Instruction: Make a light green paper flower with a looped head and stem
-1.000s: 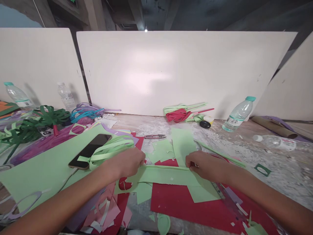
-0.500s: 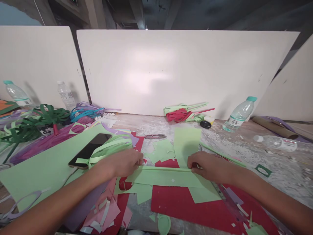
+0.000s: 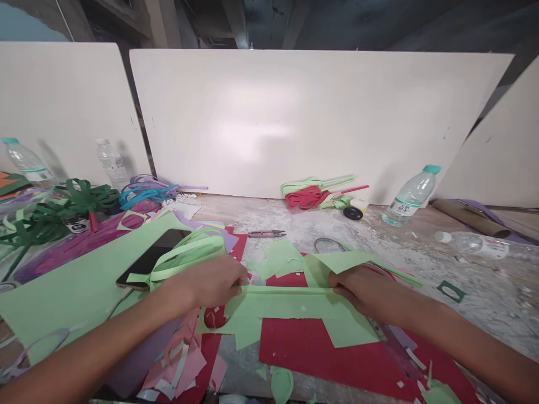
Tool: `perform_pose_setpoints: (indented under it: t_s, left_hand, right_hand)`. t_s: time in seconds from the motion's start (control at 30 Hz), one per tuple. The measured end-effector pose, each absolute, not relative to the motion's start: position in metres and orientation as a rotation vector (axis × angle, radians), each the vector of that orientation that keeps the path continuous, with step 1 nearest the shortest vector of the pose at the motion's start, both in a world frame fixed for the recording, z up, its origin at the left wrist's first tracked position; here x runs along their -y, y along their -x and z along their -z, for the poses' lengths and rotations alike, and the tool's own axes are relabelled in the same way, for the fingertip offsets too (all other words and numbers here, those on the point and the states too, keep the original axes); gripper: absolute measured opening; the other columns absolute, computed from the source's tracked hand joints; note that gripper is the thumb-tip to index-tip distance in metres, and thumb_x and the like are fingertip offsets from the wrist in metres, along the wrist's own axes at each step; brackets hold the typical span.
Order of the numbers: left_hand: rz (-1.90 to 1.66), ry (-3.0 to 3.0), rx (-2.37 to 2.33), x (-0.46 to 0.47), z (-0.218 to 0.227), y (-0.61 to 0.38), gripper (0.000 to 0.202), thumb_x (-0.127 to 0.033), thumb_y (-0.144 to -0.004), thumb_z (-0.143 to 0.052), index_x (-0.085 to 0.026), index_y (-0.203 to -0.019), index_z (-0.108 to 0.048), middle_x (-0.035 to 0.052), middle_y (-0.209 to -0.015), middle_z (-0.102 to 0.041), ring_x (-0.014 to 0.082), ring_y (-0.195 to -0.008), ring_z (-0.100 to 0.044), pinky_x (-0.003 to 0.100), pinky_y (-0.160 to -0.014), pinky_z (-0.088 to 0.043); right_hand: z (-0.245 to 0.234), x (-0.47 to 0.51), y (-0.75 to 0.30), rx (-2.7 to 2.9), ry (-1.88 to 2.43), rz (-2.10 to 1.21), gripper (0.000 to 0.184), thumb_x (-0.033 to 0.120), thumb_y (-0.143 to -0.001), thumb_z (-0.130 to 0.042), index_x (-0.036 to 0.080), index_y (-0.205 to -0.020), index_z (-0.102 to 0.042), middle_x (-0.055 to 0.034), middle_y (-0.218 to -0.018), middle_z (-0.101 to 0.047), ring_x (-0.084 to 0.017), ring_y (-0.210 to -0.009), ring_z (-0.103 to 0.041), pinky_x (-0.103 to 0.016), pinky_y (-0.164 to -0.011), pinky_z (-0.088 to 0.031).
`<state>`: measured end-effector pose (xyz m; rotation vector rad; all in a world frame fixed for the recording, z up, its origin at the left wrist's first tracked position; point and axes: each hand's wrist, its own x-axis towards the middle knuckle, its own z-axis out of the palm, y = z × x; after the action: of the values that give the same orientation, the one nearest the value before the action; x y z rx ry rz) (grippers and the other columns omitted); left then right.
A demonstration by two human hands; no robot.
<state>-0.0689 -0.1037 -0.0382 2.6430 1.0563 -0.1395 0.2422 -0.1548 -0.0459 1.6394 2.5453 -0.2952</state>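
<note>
From here I see the left hand [image 3: 221,279] and the right hand [image 3: 364,289] pinching the folded edge of a green sheet [image 3: 282,304]. It is over the red paper [image 3: 303,349]. Green paper loops [image 3: 189,255] are beside the left hand, covering part of a black phone [image 3: 147,259].

1. Left hand [image 3: 221,279] and right hand [image 3: 357,289] are pinching a light green paper piece [image 3: 286,306], narrow fold along its far edge.
2. Red sheet [image 3: 315,353] underneath, green scraps [image 3: 280,258] just behind.
3. Phone [image 3: 145,264] on the left, partly covered by a green strip bundle [image 3: 189,255].
4. Little snips [image 3: 266,233] further back.
5. Water bottle [image 3: 406,202] off right, near a big white board [image 3: 337,112].
</note>
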Motion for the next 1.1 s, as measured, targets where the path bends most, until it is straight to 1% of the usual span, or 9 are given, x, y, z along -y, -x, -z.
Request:
perform_pose_setpoints:
  t_s: [0.1, 0.2, 0.3, 0.47, 0.63, 0.77, 0.9, 1.0, 1.1]
  left_hand:
    - [0.088, -2.567, -0.870, 0.097, 0.036, 0.072, 0.022, -0.007, -0.068, -0.045, -0.018, -0.053, -0.034, -0.0048, -0.053, -0.024, 0.0102, -0.050, -0.016, 0.029, -0.048, -0.014]
    - [0.081, -2.553, -0.827, 0.094, 0.035, 0.073, 0.026, -0.004, -0.065, -0.043, -0.018, -0.053, -0.024, -0.0044, -0.057, -0.014, 0.0109, -0.053, -0.011, 0.030, -0.048, -0.012]
    - [0.074, -2.557, -0.813, 0.094, 0.034, 0.073, 0.028, -0.003, -0.064, -0.042, -0.018, -0.053, -0.020, -0.0042, -0.057, -0.013, 0.0109, -0.053, -0.010, 0.030, -0.048, -0.012]
    - [0.081, -2.579, -0.795, 0.093, 0.030, 0.071, 0.030, -0.002, -0.065, -0.041, -0.019, -0.052, -0.019, -0.0044, -0.055, -0.017, 0.0110, -0.054, -0.013, 0.030, -0.050, -0.014]
    - [0.104, -2.597, -0.806, 0.095, 0.026, 0.069, 0.031, 0.000, -0.063, -0.040, -0.018, -0.054, -0.017, -0.0045, -0.055, -0.012, 0.0107, -0.052, -0.011, 0.032, -0.050, -0.012]
    - [0.071, -2.604, -0.900, 0.097, 0.028, 0.068, 0.028, -0.002, -0.068, -0.039, -0.018, -0.054, -0.020, -0.0043, -0.051, -0.018, 0.0095, -0.049, -0.016, 0.030, -0.050, -0.013]
    - [0.044, -2.586, -0.914, 0.099, 0.030, 0.067, 0.028, -0.010, -0.075, -0.043, -0.017, -0.054, -0.025, -0.0047, -0.051, -0.022, 0.0091, -0.049, -0.018, 0.030, -0.050, -0.013]
    - [0.045, -2.552, -0.902, 0.098, 0.030, 0.067, 0.031, -0.019, -0.078, -0.049, -0.017, -0.055, -0.028, -0.0055, -0.053, -0.020, 0.0089, -0.051, -0.016, 0.029, -0.050, -0.013]
    - [0.040, -2.460, -0.866, 0.095, 0.030, 0.066, 0.039, -0.032, -0.078, -0.057, -0.017, -0.054, -0.029, -0.0056, -0.057, -0.017, 0.0086, -0.053, -0.015, 0.028, -0.049, -0.012]
  right_hand:
    - [0.049, 0.153, -0.246, -2.629, -1.587, 0.249, 0.023, 0.016, -0.088, -0.035, 0.019, -0.072, -0.050, -0.0051, -0.075, -0.059, -0.019, -0.070, -0.054, -0.028, -0.059, -0.033]
    - [0.053, 0.152, -0.249, -2.680, -1.562, 0.227, 0.023, 0.014, -0.088, -0.035, 0.020, -0.076, -0.053, -0.0059, -0.081, -0.061, -0.021, -0.078, -0.056, -0.029, -0.065, -0.036]
    - [0.056, 0.151, -0.250, -2.690, -1.555, 0.188, 0.022, 0.015, -0.088, -0.035, 0.020, -0.075, -0.053, -0.0050, -0.079, -0.060, -0.021, -0.077, -0.056, -0.029, -0.065, -0.037]
    - [0.055, 0.152, -0.251, -2.690, -1.545, 0.177, 0.022, 0.015, -0.088, -0.036, 0.021, -0.075, -0.052, -0.0046, -0.081, -0.059, -0.020, -0.077, -0.055, -0.029, -0.066, -0.037]
    - [0.052, 0.154, -0.248, -2.671, -1.549, 0.180, 0.025, 0.016, -0.090, -0.034, 0.020, -0.075, -0.054, -0.0050, -0.079, -0.059, -0.020, -0.077, -0.055, -0.029, -0.066, -0.036]
    - [0.053, 0.153, -0.249, -2.672, -1.542, 0.150, 0.026, 0.014, -0.090, -0.034, 0.020, -0.076, -0.056, -0.0047, -0.079, -0.060, -0.020, -0.077, -0.055, -0.029, -0.068, -0.036]
    - [0.055, 0.152, -0.252, -2.685, -1.534, 0.130, 0.025, 0.014, -0.089, -0.036, 0.019, -0.076, -0.057, -0.0050, -0.081, -0.060, -0.019, -0.078, -0.055, -0.028, -0.068, -0.035]
    - [0.055, 0.152, -0.252, -2.672, -1.536, 0.118, 0.025, 0.014, -0.089, -0.036, 0.019, -0.076, -0.056, -0.0049, -0.080, -0.060, -0.019, -0.077, -0.055, -0.028, -0.067, -0.035]
    - [0.054, 0.153, -0.251, -2.664, -1.529, 0.120, 0.025, 0.015, -0.090, -0.035, 0.020, -0.075, -0.055, -0.0044, -0.080, -0.060, -0.019, -0.077, -0.055, -0.028, -0.067, -0.034]
